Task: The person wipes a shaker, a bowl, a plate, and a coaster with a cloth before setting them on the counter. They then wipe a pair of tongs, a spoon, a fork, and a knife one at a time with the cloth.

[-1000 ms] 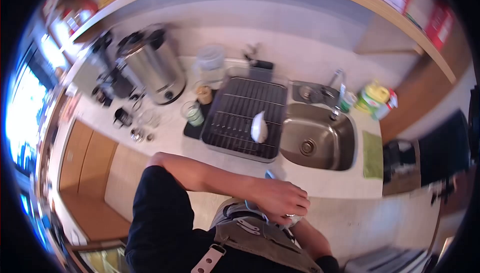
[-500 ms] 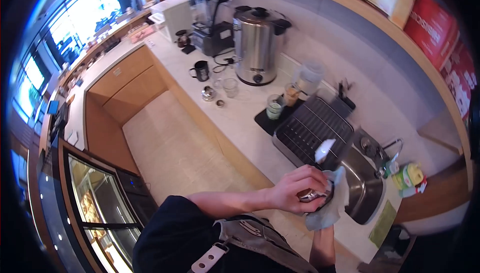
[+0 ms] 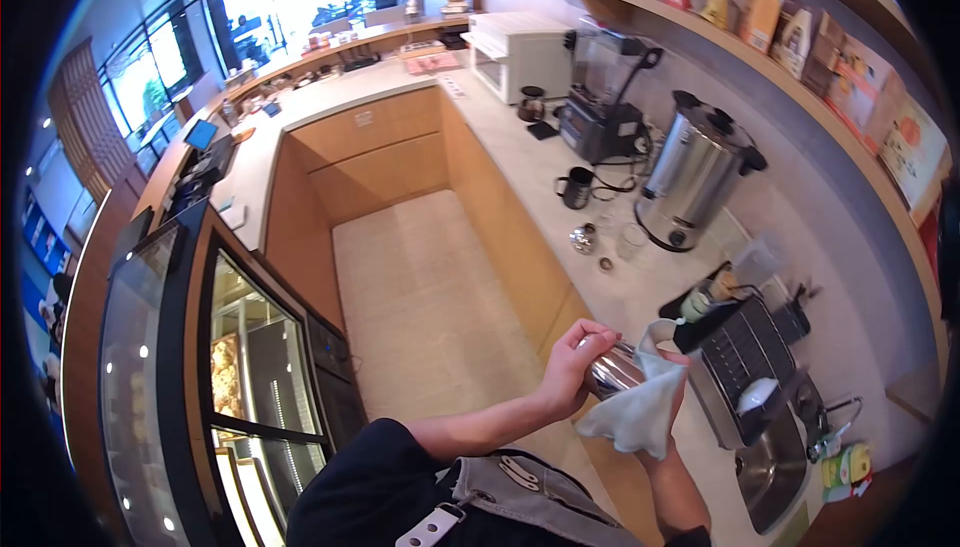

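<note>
My left hand is closed around a shiny metal shaker cup, which is tilted with one end toward the cloth. A pale green cloth covers the cup's other end and hangs down below it. My right hand is mostly hidden behind the cloth, with its fingers gripping the cloth against the cup. On the counter beyond stand a round metal shaker top and a small metal cap.
To the right are a dark drying rack with a white item on it and a steel sink. Along the wall stand a steel urn, a blender and a black pitcher. A glass display case is at left.
The view has swung left and up. The cup now shows more of its side in my left hand, pulled partly clear of the cloth, which hangs more spread out.
</note>
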The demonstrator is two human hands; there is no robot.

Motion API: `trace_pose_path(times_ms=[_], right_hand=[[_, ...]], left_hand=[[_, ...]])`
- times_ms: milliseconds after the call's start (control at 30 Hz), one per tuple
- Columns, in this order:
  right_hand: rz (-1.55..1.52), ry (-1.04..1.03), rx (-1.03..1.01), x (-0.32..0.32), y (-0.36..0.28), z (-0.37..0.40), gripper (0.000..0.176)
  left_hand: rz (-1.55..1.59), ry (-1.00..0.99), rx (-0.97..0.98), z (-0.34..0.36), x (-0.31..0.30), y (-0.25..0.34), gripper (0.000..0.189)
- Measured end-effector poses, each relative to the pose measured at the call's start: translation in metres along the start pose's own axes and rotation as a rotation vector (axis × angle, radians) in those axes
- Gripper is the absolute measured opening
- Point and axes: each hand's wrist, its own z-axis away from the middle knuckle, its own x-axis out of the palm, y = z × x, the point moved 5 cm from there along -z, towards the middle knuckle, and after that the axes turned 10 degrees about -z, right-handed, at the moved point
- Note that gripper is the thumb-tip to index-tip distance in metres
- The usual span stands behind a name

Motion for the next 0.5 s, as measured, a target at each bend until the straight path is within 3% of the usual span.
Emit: trace_pose_path(times_ms=[67, 100, 133, 200, 333, 467, 500], right_hand=[[0.368, -0.278, -0.136, 0.046, 0.003, -0.001, 0.05], [0.686, -0.472, -0.487, 0.077, -0.008, 0.005, 0.048], [0.994, -0.654, -0.855, 0.11, -0.014, 0.015, 0.047], [0.933, -0.903, -0.913, 0.155, -0.024, 0.023, 0.051], [0.705, -1.225, -1.058, 0.208, -0.005, 0.03, 0.058], [0.539, -1.285, -1.389, 0.227, 0.036, 0.019, 0.031], [0.486, -1.236, -1.408, 0.236, 0.037, 0.016, 0.015]], left_hand=[[0.026, 0.056, -0.185, 0.003, -0.044, 0.01, 0.02], [0.109, -0.077, -0.349, 0.005, -0.062, 0.011, 0.029], [0.149, -0.059, -0.344, 0.012, -0.08, 0.016, 0.032], [0.226, -0.031, -0.332, 0.028, -0.103, 0.03, 0.038], [0.546, -0.309, -0.334, 0.058, -0.153, 0.053, 0.046], [0.444, 0.037, -0.325, 0.079, -0.192, 0.067, 0.038], [0.465, 0.08, -0.305, 0.077, -0.199, 0.073, 0.035]])
